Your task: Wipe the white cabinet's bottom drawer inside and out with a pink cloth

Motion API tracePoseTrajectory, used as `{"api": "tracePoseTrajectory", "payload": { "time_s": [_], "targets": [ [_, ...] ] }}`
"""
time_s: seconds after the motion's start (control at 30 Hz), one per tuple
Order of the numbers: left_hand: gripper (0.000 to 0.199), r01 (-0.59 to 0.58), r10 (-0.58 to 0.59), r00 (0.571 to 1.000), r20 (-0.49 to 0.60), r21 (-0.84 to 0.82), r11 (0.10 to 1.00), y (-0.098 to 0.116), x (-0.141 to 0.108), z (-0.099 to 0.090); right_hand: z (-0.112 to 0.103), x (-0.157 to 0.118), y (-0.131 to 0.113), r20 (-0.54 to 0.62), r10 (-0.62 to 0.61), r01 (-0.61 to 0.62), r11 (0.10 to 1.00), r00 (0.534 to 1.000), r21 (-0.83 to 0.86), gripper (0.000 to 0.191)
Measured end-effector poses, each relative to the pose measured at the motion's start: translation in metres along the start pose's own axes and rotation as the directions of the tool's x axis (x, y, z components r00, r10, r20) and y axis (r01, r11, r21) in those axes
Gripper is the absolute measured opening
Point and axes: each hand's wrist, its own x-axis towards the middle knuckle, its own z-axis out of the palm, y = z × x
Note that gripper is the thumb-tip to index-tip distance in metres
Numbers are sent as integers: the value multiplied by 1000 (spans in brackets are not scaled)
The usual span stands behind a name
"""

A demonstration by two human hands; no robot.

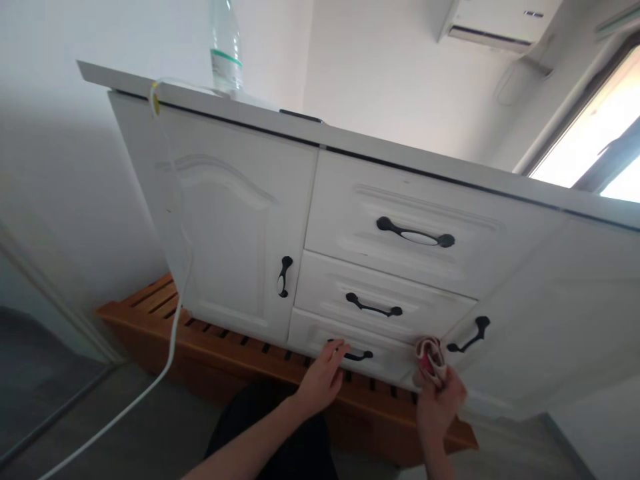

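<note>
A white cabinet (240, 220) stands on a slatted wooden base (215, 337), with a door on the left and three drawers in the middle. My left hand (323, 380) reaches up to the bottom drawer (320, 337), its fingertips touching the black handle (353, 353). My right hand (440, 400) grips a red and white cloth (431, 360), pressed against the right end of the bottom drawer, next to the right door's handle (470, 335).
A white cable (173, 333) hangs from the cabinet top down to the grey floor at left. A plastic bottle (226, 47) stands on the cabinet top. A window (595, 143) is at right, an air conditioner (500, 23) above.
</note>
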Motion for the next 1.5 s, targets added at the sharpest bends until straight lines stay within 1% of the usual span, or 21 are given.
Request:
{"api": "tracePoseTrajectory", "payload": {
  "time_s": [0.07,0.13,0.23,0.3,0.37,0.43,0.5,0.57,0.67,0.7,0.73,0.77,0.83,0.97,1.03,1.17,1.27,1.37,1.43,1.47,1.5],
  "targets": [
    [65,20,-12,991,-133,60,998,-13,-42,7,33,-2,-2,-69,-134,131,991,989,-39,46],
    [70,64,-40,982,-184,128,990,-36,-93,19,61,-12,-6,-99,-240,229,968,966,-105,46],
    [76,264,-207,951,-232,255,930,-74,-164,40,95,-35,-31,82,-370,378,917,925,-126,39],
    [83,368,-316,928,-198,350,861,-90,-194,49,115,-54,-63,249,-439,468,881,863,-71,39],
    [89,366,-355,928,-112,448,816,-95,-207,55,137,-72,-105,393,-458,507,861,797,-26,46],
    [89,312,-346,938,-38,533,787,-95,-206,57,160,-87,-148,534,-454,540,842,713,-5,49],
    [84,295,-346,938,-35,606,739,-94,-201,60,181,-98,-185,633,-476,599,800,610,25,47],
    [79,307,-346,935,-71,650,695,-96,-198,64,197,-105,-210,693,-542,677,729,476,104,43],
    [77,305,-325,941,-100,668,679,-102,-200,69,205,-103,-216,721,-638,753,607,271,254,41],
    [77,298,-317,943,-98,671,679,-104,-201,71,204,-99,-211,723,-653,763,580,226,286,42],
    [77,292,-313,945,-96,676,676,-106,-203,71,201,-95,-202,726,-659,767,565,198,304,43],
    [76,285,-306,947,-94,680,675,-108,-204,72,195,-90,-191,727,-660,770,558,187,308,45],
    [75,278,-292,951,-98,682,676,-111,-205,74,181,-79,-163,715,-668,795,540,204,277,48],
    [70,292,-291,950,-116,661,691,-114,-206,80,144,-56,-104,585,-729,874,481,356,68,46],
    [68,299,-304,946,-109,652,697,-115,-206,82,123,-46,-79,521,-747,883,468,412,-28,50],
    [74,322,-367,928,-65,638,700,-113,-205,81,78,-22,-36,527,-708,876,448,470,-180,61],
    [77,333,-411,911,-21,625,706,-110,-202,76,44,-1,10,542,-658,850,446,523,-279,65],
    [79,329,-428,903,16,616,716,-105,-199,71,16,8,75,574,-574,804,506,583,-311,65],
    [78,331,-440,898,24,623,709,-103,-198,71,5,0,116,601,-502,755,591,621,-286,63],
    [78,331,-443,896,25,626,706,-103,-197,72,3,-9,130,613,-473,727,637,632,-258,63],
    [77,331,-444,896,26,627,705,-103,-197,73,4,-19,138,626,-465,707,678,626,-202,62]
  ]
}}
